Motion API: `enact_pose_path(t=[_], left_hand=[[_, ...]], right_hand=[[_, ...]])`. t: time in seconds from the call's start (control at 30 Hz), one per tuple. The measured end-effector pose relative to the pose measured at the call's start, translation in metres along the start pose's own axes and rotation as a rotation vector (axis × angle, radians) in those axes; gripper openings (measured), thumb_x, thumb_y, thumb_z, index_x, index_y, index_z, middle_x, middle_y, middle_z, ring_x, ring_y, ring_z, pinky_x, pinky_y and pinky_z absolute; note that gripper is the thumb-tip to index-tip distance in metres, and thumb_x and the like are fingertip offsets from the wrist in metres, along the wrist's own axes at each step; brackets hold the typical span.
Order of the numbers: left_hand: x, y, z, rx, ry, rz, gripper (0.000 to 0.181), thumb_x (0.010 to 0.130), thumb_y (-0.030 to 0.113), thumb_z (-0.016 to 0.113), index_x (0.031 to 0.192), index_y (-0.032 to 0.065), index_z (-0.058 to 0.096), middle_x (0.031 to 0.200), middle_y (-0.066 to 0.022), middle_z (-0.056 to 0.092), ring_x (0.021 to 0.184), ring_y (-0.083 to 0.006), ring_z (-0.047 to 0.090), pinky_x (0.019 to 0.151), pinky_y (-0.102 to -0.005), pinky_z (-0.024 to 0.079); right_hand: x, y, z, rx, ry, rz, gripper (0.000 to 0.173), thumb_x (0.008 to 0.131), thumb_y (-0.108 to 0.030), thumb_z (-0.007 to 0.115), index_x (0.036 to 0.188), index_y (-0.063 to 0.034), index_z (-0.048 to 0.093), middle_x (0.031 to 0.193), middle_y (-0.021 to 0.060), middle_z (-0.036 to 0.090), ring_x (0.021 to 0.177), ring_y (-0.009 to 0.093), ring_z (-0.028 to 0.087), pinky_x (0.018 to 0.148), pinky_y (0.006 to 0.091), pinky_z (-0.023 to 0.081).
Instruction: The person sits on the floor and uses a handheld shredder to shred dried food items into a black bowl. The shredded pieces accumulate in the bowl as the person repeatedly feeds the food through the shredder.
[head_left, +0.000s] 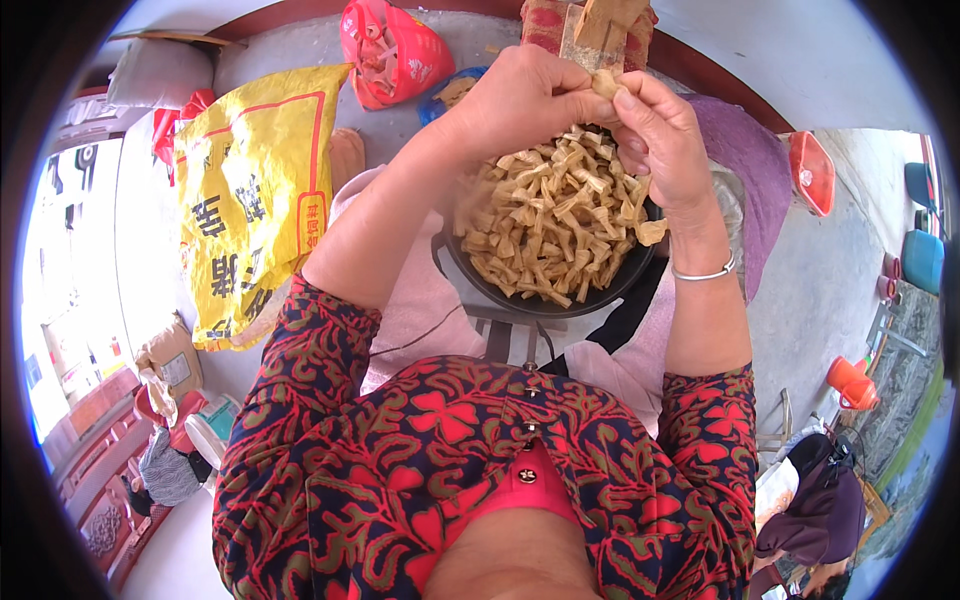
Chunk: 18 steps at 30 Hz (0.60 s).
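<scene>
My left hand (529, 101) and my right hand (661, 139) meet above the far side of a dark round pan (517, 304). Between their fingertips they pinch a small pale-yellow strip (606, 84), partly covered by thumbs and fingers. The pan holds a heap of short, tan knotted strips (555, 217), perhaps tofu skin. Their flared ends point every way. One loose tan piece (651, 231) shows at the pan's right rim, beside my right wrist. A metal bangle (703, 271) circles that wrist. The pan sits before my lap, between my pink-clad legs (431, 300).
A yellow woven sack with writing (247, 210) stands at left. Beyond it are a red bag (397, 60) and a blue bag (435, 105). A wooden piece (600, 34) rests at the far side. Purple cloth (739, 172) and a red basket (814, 172) are at right.
</scene>
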<state>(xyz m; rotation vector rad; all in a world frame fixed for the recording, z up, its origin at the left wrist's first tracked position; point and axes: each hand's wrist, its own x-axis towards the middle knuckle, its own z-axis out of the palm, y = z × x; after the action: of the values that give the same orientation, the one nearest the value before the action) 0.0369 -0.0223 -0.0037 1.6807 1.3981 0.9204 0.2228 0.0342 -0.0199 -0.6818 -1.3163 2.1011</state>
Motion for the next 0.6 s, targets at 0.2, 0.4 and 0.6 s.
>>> enact_pose_path(t=[0.2,0.4,0.6], left_hand=[[-0.012,0.005,-0.017,-1.09,-0.173,-0.122,0.034,0.094,0.022,0.055,0.063,0.0101,0.047,0.05,0.0051,0.032,0.04,-0.0055,0.035,0.039,-0.0213,0.025],[-0.008,-0.007,-0.031,-0.588,-0.214,-0.148,0.028,0.092,0.028,0.059,0.079,0.0036,0.058,0.056,-0.0009,0.047,0.048,-0.0142,0.05,0.047,-0.0258,0.04],[-0.01,0.001,0.0,0.405,-0.035,0.167,0.026,0.09,0.029,0.058,0.099,0.0048,0.06,0.082,-0.0128,0.063,0.078,-0.0316,0.062,0.07,-0.041,0.05]], right_hand=[[-0.015,-0.022,-0.017,-0.188,0.004,-0.219,0.016,0.086,-0.016,0.066,0.083,-0.0003,0.066,0.063,-0.0054,0.051,0.049,0.0,0.036,0.043,0.0173,0.024],[-0.016,-0.018,-0.028,-0.291,0.032,-0.193,0.013,0.085,-0.013,0.068,0.08,-0.0006,0.067,0.063,-0.0061,0.052,0.051,0.0,0.036,0.045,0.0179,0.025],[-0.012,-0.006,-0.012,-0.477,0.011,-0.133,0.014,0.085,-0.011,0.067,0.077,-0.0002,0.065,0.063,-0.0073,0.053,0.057,0.0,0.041,0.05,0.0195,0.032]])
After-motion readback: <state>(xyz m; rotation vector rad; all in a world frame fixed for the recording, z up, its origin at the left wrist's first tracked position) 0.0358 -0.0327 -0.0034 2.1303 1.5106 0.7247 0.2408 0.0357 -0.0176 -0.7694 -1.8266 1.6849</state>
